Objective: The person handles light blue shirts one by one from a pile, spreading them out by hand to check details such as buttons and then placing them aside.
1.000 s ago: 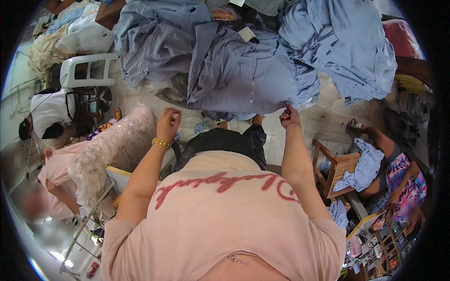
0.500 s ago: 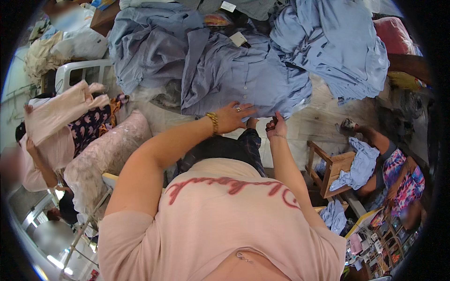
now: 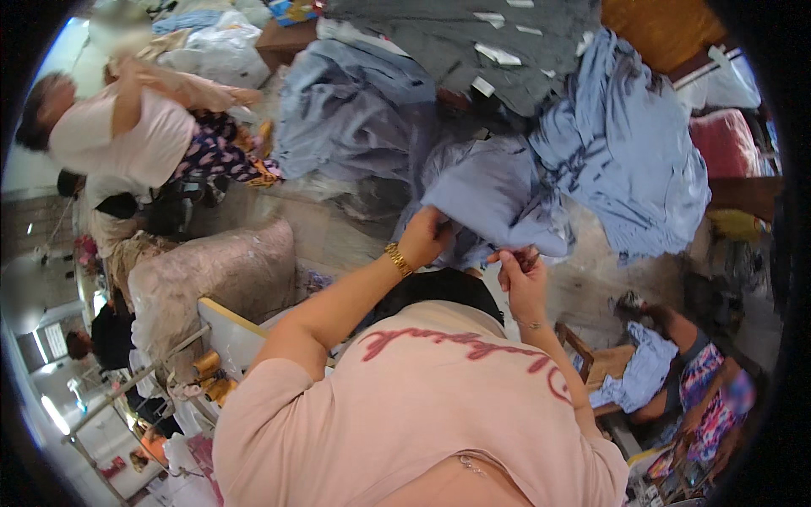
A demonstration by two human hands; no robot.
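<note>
A light blue button-front shirt point(image 3: 490, 182) is bunched up in front of me, its near edge raised over my lap. My left hand point(image 3: 425, 239), with a gold bracelet at the wrist, is closed on the shirt's left side. Just right of it, at the near edge of the cloth, my right hand point(image 3: 524, 277) has its fingers pinched together. Something small and dark shows between those fingers, mostly hidden, and its kind does not show.
Blue garments are heaped to the left point(image 3: 355, 110) and right point(image 3: 621, 152). Beyond lies a dark grey cloth point(image 3: 541, 51) with white paper pieces. A plastic-wrapped bundle point(image 3: 215, 270) stands left. One person point(image 3: 127, 135) stands far left; another point(image 3: 705, 380) sits right beside a wooden stool point(image 3: 608, 367).
My left hand lay flat with fingers spread on the shirt; now it is closed on the cloth. The shirt, spread out before, is gathered and partly lifted. The view has shifted.
</note>
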